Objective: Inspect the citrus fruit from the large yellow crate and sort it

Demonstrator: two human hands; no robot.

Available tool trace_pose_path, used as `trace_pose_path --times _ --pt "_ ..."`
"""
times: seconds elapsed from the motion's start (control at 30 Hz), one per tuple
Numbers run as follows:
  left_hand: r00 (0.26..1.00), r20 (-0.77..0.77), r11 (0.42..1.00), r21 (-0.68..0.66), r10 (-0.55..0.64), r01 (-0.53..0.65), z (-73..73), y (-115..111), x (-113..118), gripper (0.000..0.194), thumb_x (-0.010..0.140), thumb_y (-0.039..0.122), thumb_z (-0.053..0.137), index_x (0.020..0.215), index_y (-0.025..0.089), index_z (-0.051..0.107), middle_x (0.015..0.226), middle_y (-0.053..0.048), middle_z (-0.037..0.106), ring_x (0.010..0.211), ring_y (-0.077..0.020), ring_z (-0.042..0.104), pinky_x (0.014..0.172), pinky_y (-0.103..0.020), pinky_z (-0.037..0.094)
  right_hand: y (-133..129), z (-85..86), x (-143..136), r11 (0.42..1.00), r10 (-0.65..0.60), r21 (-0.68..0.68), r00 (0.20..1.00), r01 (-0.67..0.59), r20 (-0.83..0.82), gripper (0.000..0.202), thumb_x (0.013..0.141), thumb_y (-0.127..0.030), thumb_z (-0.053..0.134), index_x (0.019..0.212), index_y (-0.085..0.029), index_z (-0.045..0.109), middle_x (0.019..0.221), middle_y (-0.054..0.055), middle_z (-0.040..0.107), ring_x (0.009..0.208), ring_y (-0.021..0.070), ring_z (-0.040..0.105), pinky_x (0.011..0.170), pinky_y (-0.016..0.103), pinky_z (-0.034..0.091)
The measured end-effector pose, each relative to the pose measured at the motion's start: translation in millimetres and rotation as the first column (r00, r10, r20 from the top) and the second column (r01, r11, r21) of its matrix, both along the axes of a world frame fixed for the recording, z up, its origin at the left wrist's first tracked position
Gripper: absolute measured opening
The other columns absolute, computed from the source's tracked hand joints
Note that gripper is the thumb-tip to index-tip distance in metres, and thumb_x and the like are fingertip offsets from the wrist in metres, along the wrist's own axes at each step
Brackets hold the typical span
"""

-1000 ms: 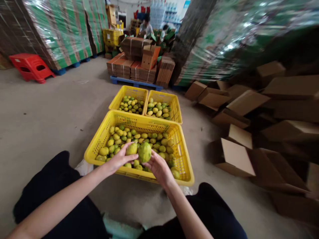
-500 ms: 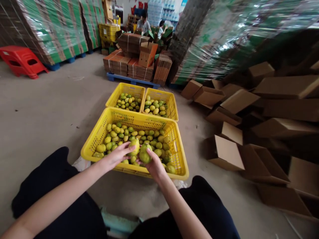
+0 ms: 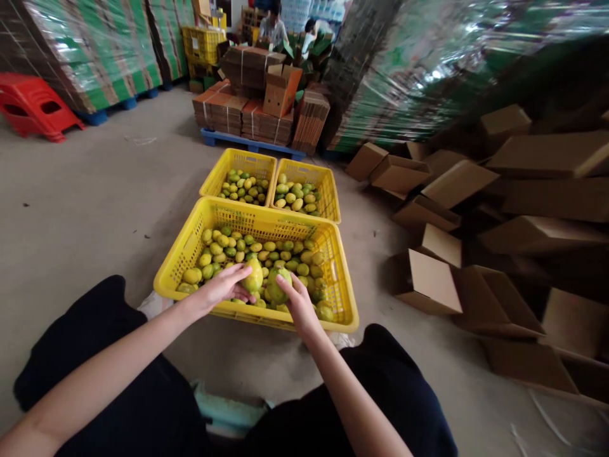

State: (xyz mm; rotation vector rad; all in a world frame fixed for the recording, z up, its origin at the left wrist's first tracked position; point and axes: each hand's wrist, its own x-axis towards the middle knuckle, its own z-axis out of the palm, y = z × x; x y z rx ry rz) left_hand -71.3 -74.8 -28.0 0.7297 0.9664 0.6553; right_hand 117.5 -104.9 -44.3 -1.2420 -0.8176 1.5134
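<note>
Over the large yellow crate, my left hand is closed around a yellow-green lemon. Close beside it, my right hand grips a greener lemon, thumb on its near side. The two fruits are a small gap apart. Below and behind them, many loose lemons in yellow and green lie in the crate. My hands hide part of the heap.
Two smaller yellow crates with lemons stand behind the large one. Open cardboard boxes pile up at right. Flattened cartons sit on a blue pallet. A red stool stands left; two people are at the back.
My hands have drawn slightly apart, each still with its lemon, and the left lemon has turned more upright. The view has tilted down a little.
</note>
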Motion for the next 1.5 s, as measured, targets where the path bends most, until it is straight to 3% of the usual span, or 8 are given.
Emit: trace_pose_path --times 0.27,0.47,0.73,0.9,1.1,1.2,1.33,1.5 --pt "0.991 0.118 0.997 -0.046 -0.059 0.065 -16.8 6 -4 0.023 0.077 0.028 0.069 0.091 0.013 0.059 0.076 -0.005 0.071 0.059 -0.0136 0.065 0.065 -0.026 0.05 -2 2.6 -7 0.995 0.032 -0.093 0.991 -0.045 -0.131 0.039 0.068 -0.05 0.078 0.095 -0.023 0.07 0.087 0.001 0.073 0.081 0.0203 0.067 0.072 0.029 0.05" --pt "0.995 0.067 0.995 0.069 -0.08 0.075 -2.9 2 0 0.037 0.077 0.029 0.071 0.108 0.012 0.06 0.095 -0.009 0.07 0.069 -0.0139 0.063 0.07 -0.029 0.051 -3 5.6 -8 0.998 0.047 -0.043 0.987 -0.054 -0.155 0.04 0.071 -0.049 0.076 0.1 -0.022 0.068 0.09 0.001 0.073 0.084 0.0208 0.066 0.074 0.029 0.05" --pt "0.989 -0.141 0.882 0.46 -0.041 0.102 1.2 -3 -2 0.065 0.077 0.03 0.075 0.136 0.024 0.049 0.131 -0.01 0.057 0.112 -0.0247 0.059 0.094 -0.035 0.049 -6 5.8 0 0.894 -0.143 0.447 0.93 -0.025 0.339 0.053 0.069 -0.029 0.082 0.118 -0.027 0.061 0.123 0.006 0.064 0.114 0.0261 0.058 0.101 0.04 0.045" --pt "0.959 -0.284 0.773 0.604 -0.019 0.194 11.5 -9 -3 0.057 0.076 0.028 0.075 0.13 0.025 0.055 0.131 -0.01 0.057 0.116 -0.0264 0.058 0.101 -0.039 0.046 -7 4.8 2 0.859 -0.177 0.511 0.926 -0.02 0.334 0.05 0.075 -0.029 0.078 0.122 -0.028 0.059 0.125 0.007 0.061 0.116 0.0264 0.057 0.102 0.042 0.044" --pt "0.941 -0.337 0.743 0.633 0.012 0.217 16.3 -9 -6 0.051 0.074 0.028 0.078 0.122 0.024 0.06 0.124 -0.009 0.06 0.109 -0.0243 0.06 0.096 -0.037 0.048 -4 9.7 2 0.81 -0.259 0.586 0.886 -0.017 0.384 0.05 0.067 -0.026 0.084 0.114 -0.03 0.067 0.121 0.007 0.055 0.122 0.0281 0.05 0.106 0.044 0.04" --pt "0.974 -0.224 0.783 0.613 0.041 0.108 8.7 -6 -7 0.057 0.07 0.03 0.082 0.122 0.024 0.061 0.133 -0.009 0.053 0.11 -0.024 0.059 0.097 -0.036 0.048 -2 15.4 1 0.875 -0.182 0.484 0.942 0.023 0.283 0.051 0.063 -0.029 0.086 0.11 -0.028 0.068 0.116 0.006 0.059 0.114 0.0278 0.055 0.1 0.042 0.045" --pt "0.994 0.025 0.92 0.376 0.109 -0.11 2.0 0 -8 0.066 0.069 0.04 0.083 0.126 0.022 0.055 0.129 -0.01 0.056 0.101 -0.0234 0.065 0.085 -0.034 0.053 3 20.6 -3 0.977 -0.057 0.197 0.992 0.078 -0.11 0.044 0.07 -0.045 0.077 0.107 -0.026 0.062 0.104 0.004 0.068 0.1 0.0257 0.063 0.088 0.04 0.052" --pt "0.997 0.033 0.955 0.287 0.071 -0.077 5.3 3 -11 0.06 0.072 0.054 0.077 0.114 0.014 0.064 0.097 -0.01 0.067 0.077 -0.017 0.063 0.072 -0.029 0.05 9 20.2 -10 0.999 0.032 0.007 0.941 -0.032 -0.338 0.037 0.07 -0.044 0.071 0.1 -0.027 0.057 0.1 0.002 0.067 0.09 0.0229 0.064 0.065 0.031 0.055"
